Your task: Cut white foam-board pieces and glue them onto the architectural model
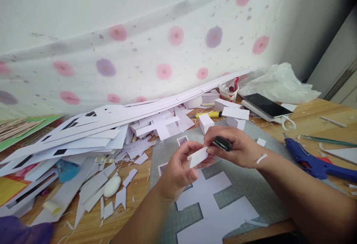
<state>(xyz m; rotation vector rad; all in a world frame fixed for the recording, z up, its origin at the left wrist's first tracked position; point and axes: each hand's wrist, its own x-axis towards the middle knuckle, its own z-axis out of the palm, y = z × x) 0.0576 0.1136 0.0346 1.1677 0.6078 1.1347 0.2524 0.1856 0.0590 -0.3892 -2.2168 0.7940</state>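
My left hand (182,166) pinches a small white foam-board strip (198,157) between thumb and fingers, above the cutting mat. My right hand (237,145) is closed around a black utility knife (222,143); only the butt end of its handle shows, and the blade is hidden. The right fingertips meet the far end of the strip. A little white scrap (261,158) sticks to the right wrist. Below both hands, a large white cut-out board (212,203) with square notches lies on the grey-green cutting mat (264,188).
A blue glue gun (309,158) and tweezers (329,140) lie at the right. Behind are small white boxes (206,123), a yellow cutter (209,114), a phone (267,105) and a cup of tools (228,92). White sheets (92,128) and offcuts (95,192) pile up at the left.
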